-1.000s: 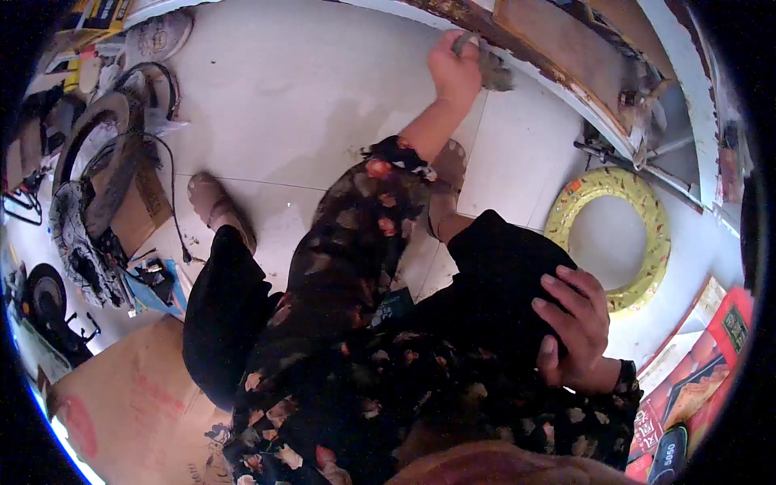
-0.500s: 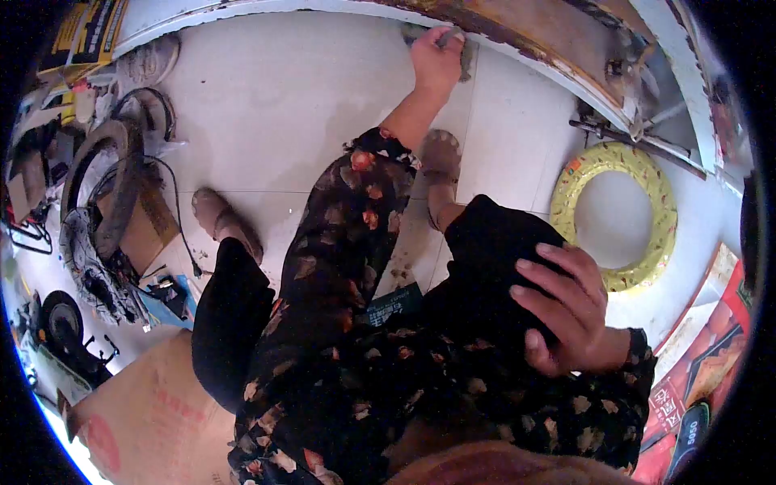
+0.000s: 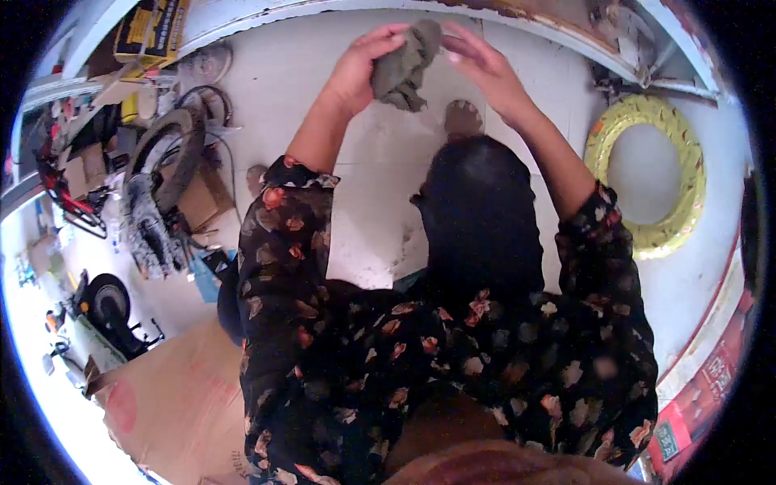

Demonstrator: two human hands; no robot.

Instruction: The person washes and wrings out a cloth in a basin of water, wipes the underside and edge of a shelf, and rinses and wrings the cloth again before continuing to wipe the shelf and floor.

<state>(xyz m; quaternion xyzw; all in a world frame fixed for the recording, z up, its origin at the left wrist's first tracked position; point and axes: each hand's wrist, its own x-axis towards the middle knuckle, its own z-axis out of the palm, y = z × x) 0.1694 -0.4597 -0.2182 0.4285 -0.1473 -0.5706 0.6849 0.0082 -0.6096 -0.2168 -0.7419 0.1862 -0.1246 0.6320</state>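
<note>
A crumpled grey-green rag point(image 3: 402, 71) is gripped in my left hand point(image 3: 357, 71), held up above the tiled floor point(image 3: 368, 210) at the top of the view. Its loose end hangs down from my fingers. My right hand point(image 3: 487, 71) is raised just to the right of the rag, with fingers apart. Those fingertips come close to the rag's right edge; whether they touch it I cannot tell. Below my hands are my knee point(image 3: 485, 210) in black trousers and the toe of one shoe point(image 3: 464, 119).
At right, a yellow-wrapped tyre point(image 3: 596, 162) leans near a white panel. Worn tyres point(image 3: 182, 166) and a cardboard piece point(image 3: 202, 198) clutter the left. A large cardboard box point(image 3: 182, 396) stands at lower left. A rusty-edged white frame point(image 3: 323, 10) runs along the top.
My left hand has lifted the rag from the floor by the frame, moving left. My right hand has left my knee and come up beside the rag. The view has shifted.
</note>
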